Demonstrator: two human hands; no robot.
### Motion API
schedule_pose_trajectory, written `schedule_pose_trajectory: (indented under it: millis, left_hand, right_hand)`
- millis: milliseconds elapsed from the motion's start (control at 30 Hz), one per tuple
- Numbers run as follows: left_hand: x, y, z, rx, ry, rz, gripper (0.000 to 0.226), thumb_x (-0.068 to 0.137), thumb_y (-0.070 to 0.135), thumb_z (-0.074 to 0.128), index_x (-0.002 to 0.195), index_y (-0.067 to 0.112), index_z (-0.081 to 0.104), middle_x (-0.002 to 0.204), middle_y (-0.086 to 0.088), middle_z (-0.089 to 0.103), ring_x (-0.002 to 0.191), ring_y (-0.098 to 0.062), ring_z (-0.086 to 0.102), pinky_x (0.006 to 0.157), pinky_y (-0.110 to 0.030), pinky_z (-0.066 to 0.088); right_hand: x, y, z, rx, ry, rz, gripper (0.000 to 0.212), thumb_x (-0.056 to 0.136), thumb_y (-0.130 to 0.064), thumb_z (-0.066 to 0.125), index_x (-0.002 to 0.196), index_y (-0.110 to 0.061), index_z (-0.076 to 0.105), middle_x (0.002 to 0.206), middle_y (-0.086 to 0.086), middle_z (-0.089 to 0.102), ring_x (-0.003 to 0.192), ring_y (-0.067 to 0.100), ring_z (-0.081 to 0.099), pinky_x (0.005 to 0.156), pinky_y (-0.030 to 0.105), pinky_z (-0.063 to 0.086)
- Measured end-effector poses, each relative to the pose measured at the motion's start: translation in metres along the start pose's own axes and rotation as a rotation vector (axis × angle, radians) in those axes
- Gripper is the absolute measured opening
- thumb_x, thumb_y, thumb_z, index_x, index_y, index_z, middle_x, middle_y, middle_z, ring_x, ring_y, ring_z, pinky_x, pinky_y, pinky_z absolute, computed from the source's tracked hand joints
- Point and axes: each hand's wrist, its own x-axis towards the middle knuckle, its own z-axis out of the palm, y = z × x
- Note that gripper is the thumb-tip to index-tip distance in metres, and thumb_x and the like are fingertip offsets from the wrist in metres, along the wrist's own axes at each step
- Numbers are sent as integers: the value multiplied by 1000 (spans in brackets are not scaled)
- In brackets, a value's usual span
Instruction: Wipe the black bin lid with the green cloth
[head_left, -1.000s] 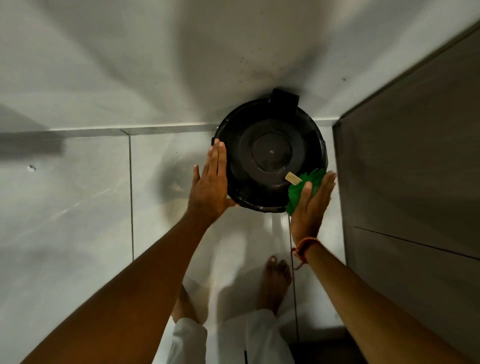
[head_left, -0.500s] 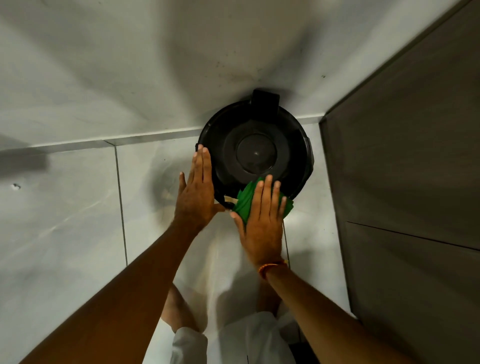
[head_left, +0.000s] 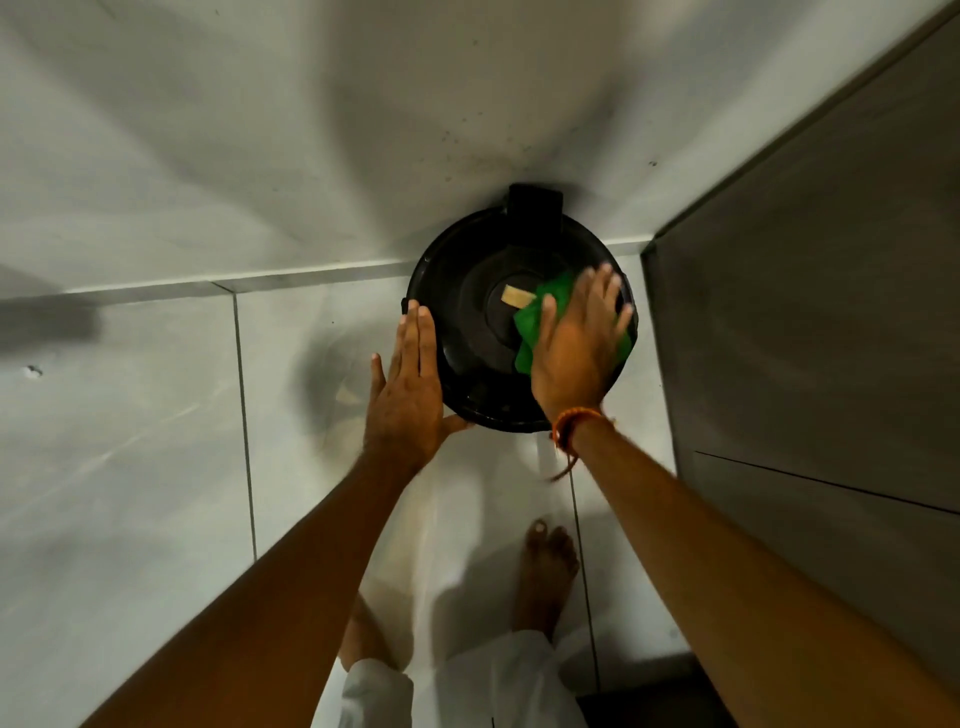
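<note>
A round black bin lid (head_left: 467, 322) with a hinge block at its far edge sits on a bin in the corner of the room. My right hand (head_left: 576, 343) lies flat on the lid's right half, pressing the green cloth (head_left: 535, 322) against it. A pale tag on the cloth shows near the lid's centre. My left hand (head_left: 408, 389) rests flat against the lid's left rim, fingers together and straight, thumb under the near edge.
A white wall (head_left: 311, 130) stands behind the bin and a grey cabinet panel (head_left: 805, 312) close on its right. Pale floor tiles (head_left: 130, 441) spread to the left. My bare foot (head_left: 548, 566) stands just in front of the bin.
My right hand has swept the green cloth from the lid's near edge up onto its right half. My left hand stays on the left rim.
</note>
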Motion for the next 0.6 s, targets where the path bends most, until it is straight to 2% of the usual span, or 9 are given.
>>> schedule_pose_trajectory:
  millis: [133,233,433,500,600]
  left_hand:
    - [-1,-2,-1,12,1,7,148,66,70,79,161,8,-16,171,-10,-17,158,-28,-8,124,-61,16]
    - [0,-3,-3,18,-12,16,146,67,70,78,162,7,-13,171,-11,-16,158,-29,-6,123,-61,16]
    - [2,-7,-3,28,-6,43,144,67,74,74,162,10,-14,171,-7,-16,158,-24,-7,123,-60,14]
    - [1,-8,-2,21,1,47,145,66,73,74,162,11,-14,172,-7,-14,158,-24,-6,121,-60,14]
    - [2,-9,-1,12,2,50,144,68,63,81,162,12,-15,172,-6,-14,159,-24,-5,122,-64,19]
  right_hand:
    - [37,-36,-4,-199,-147,-308,67,110,-46,21,162,-5,15,173,17,11,161,31,8,131,49,4]
    - [21,-44,-1,-269,-216,-520,75,108,-55,20,163,-4,13,173,17,8,161,31,6,132,50,5]
    - [-36,17,-2,-403,-236,-899,79,106,-58,26,162,-3,18,171,18,18,160,31,15,131,49,20]
    - [-38,44,-10,-427,-215,-913,75,108,-55,29,161,-2,21,171,18,20,160,31,17,128,49,26]
    - [-20,68,-27,-417,-191,-695,69,110,-49,26,161,-3,25,170,17,22,159,32,19,127,51,29]
